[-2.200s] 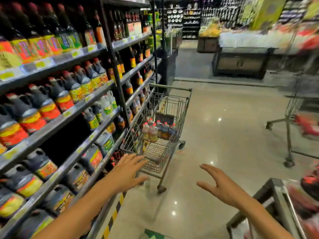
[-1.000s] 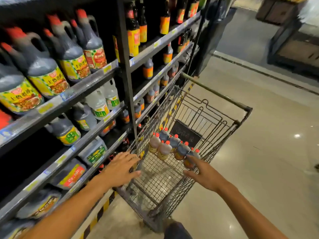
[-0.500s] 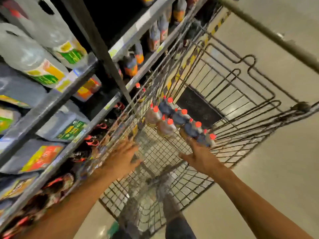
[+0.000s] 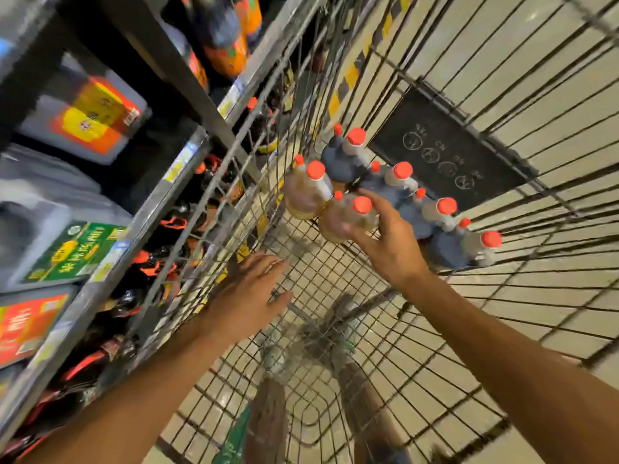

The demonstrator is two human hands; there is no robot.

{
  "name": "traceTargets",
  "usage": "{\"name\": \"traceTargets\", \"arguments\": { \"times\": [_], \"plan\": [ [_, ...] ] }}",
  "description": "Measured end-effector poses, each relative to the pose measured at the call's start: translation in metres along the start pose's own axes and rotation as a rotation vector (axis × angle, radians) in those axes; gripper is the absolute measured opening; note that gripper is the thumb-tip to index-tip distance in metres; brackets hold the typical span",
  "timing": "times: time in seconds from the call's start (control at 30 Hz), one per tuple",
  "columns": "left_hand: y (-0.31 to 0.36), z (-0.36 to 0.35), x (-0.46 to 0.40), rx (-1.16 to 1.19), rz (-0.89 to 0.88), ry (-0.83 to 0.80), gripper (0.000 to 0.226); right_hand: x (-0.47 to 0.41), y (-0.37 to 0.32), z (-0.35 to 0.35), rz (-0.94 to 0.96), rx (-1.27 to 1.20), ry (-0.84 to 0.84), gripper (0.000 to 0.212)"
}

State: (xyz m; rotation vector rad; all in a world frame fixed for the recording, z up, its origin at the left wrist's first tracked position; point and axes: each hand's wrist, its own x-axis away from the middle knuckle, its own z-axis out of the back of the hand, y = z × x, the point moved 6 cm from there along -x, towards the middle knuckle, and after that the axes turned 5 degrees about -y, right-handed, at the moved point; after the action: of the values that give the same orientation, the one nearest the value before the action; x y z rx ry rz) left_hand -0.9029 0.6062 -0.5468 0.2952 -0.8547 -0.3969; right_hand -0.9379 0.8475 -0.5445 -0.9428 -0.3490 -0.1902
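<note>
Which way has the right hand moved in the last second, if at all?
Yes. Judged against the cart, the right hand went deeper in and left, from the dark bottles onto an amber bottle, fingers round it.

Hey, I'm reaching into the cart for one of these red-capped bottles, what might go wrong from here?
First, the right hand holds the amber bottle near its cap; a grip that high may slip as it lifts. Second, that bottle sits tight against another amber bottle and the dark bottles, so pulling it out might topple them onto the cart's wire floor. Third, the open left hand nearby could get hit.
</note>
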Motion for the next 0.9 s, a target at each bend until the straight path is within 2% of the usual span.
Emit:
{"name": "traceTargets", "arguments": {
  "times": [0.23,0.47,0.57,0.7,0.9],
  "plan": [
    [-0.004,-0.001,-0.005,0.082,-0.024,0.008,0.059,-0.007,-0.003,-0.003,-0.035,-0.112,0.092,0.033],
    [0.001,0.013,-0.005,0.226,-0.089,0.091,0.064,0.017,-0.008,0.005,0.001,0.066,0.164,0.028],
    [0.006,0.011,-0.012,0.329,-0.088,0.065,0.082,0.032,-0.006,0.011,-0.035,0.088,0.096,0.034],
    [0.007,0.001,-0.025,0.544,-0.023,-0.004,0.100,0.038,-0.012,0.008,0.009,0.075,-0.120,0.044],
    [0.012,-0.009,-0.030,0.682,-0.060,-0.097,0.118,0.038,-0.043,-0.004,0.120,-0.054,-0.285,0.021]
  ]
}}
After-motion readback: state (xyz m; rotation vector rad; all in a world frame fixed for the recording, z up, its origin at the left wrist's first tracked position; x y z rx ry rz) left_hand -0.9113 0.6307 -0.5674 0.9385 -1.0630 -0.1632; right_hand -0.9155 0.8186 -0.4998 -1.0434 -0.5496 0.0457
